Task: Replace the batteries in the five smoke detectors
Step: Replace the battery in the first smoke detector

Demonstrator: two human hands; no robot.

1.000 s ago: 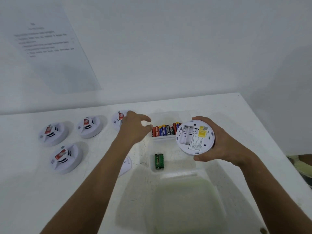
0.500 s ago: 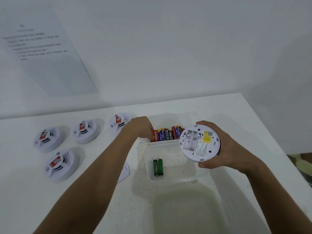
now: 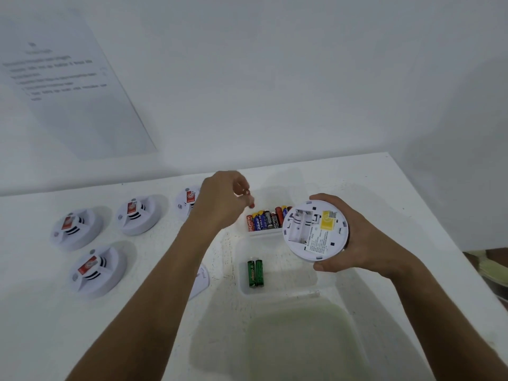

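Right hand [image 3: 365, 237] is wrapped around a smoke detector [image 3: 316, 231], flipped back-side up so the empty battery slots show. Left hand [image 3: 220, 204] hovers over the far tray [image 3: 270, 198] of mixed batteries [image 3: 268, 219], fingers pinched together, with something small and reddish blurred at the fingertips, can't tell what. Two green batteries [image 3: 255, 273] lie in the near tray [image 3: 277, 287]. Four more detectors [image 3: 96, 270] sit on the worktop [image 3: 41, 320] to the left.
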